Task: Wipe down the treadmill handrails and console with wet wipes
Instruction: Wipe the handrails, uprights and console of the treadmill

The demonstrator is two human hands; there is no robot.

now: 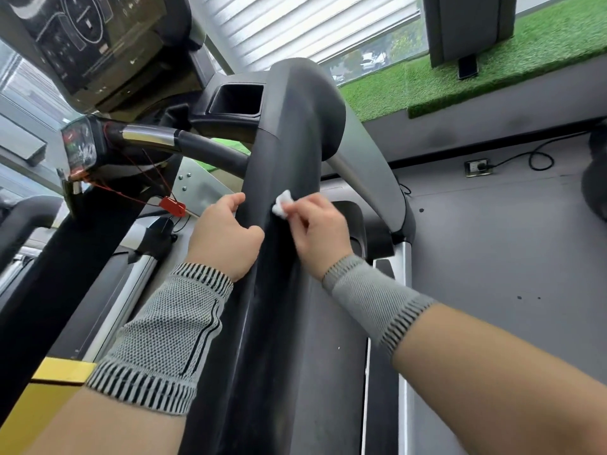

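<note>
Our right hand [317,229] pinches a small crumpled white wet wipe [283,203] against the wide black padded treadmill handrail [289,152]; our left hand [226,236] grips its edge.

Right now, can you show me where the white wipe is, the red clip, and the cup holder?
white wipe [282,204], head view, on the bunched part above the fingers.
red clip [170,205], head view, on its flat red body.
cup holder [237,99], head view, on its dark hollow.

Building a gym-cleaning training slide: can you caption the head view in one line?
Right hand presses a balled white wipe to the black treadmill handrail while the left hand grips it.
</note>
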